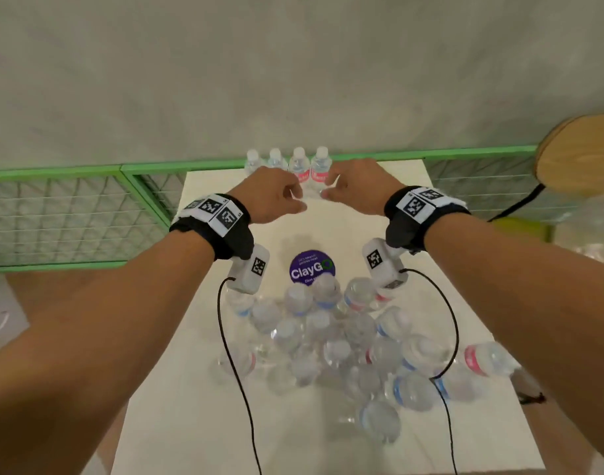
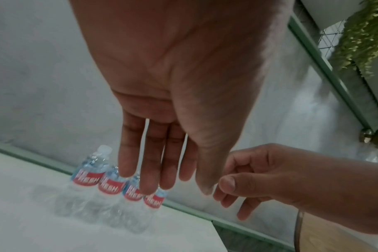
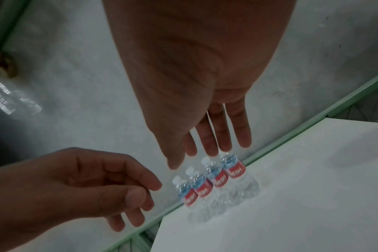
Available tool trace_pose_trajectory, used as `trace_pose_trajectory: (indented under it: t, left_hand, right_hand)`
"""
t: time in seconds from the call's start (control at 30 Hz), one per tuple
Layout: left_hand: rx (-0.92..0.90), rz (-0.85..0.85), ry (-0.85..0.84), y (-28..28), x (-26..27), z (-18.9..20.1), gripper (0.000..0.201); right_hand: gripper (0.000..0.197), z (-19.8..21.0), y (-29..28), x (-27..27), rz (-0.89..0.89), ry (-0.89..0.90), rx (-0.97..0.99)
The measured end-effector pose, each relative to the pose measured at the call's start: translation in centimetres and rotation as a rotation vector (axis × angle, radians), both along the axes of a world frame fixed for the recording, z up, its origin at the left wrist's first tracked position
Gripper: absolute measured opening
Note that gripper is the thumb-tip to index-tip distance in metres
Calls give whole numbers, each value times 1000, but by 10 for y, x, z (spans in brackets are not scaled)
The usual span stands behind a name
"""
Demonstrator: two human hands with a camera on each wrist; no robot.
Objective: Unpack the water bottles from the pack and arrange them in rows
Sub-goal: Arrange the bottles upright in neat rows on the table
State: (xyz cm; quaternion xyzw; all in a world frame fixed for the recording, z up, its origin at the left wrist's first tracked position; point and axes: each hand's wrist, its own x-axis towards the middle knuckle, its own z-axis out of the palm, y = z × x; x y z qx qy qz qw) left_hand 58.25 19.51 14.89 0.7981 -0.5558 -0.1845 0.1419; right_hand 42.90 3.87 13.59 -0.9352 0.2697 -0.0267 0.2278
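Several small clear water bottles with red-and-blue labels stand upright in a row (image 1: 299,166) (image 2: 110,187) (image 3: 216,180) at the far edge of the white table (image 1: 328,228). A heap of loose bottles (image 1: 345,341) lies on the near half of the table, most on their sides. My left hand (image 1: 295,200) (image 2: 177,184) hovers just in front of the row, fingers straight, holding nothing. Beside it my right hand (image 1: 331,190) (image 3: 201,153) also hangs empty with relaxed fingers near the row's right end. The two hands almost meet at the thumbs.
A purple ClayGo sticker (image 1: 311,268) sits mid-table between the row and the heap. A green wire-mesh fence (image 1: 71,214) runs behind the table against a grey wall. A round wooden top (image 1: 581,152) stands at the far right. Black wrist cables (image 1: 232,354) hang over the heap.
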Motion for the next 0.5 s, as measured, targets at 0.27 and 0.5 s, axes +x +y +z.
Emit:
trace_pose_trajectory:
  t: [0.27,0.5]
  left_hand:
    - [259,9,21,66,-72,-47,48]
    - [217,41,-73,87,-102,-78,41]
  right_hand:
    - [38,-38,94,-45,272,276,-89]
    - [40,-61,116,-63,316,339,-282]
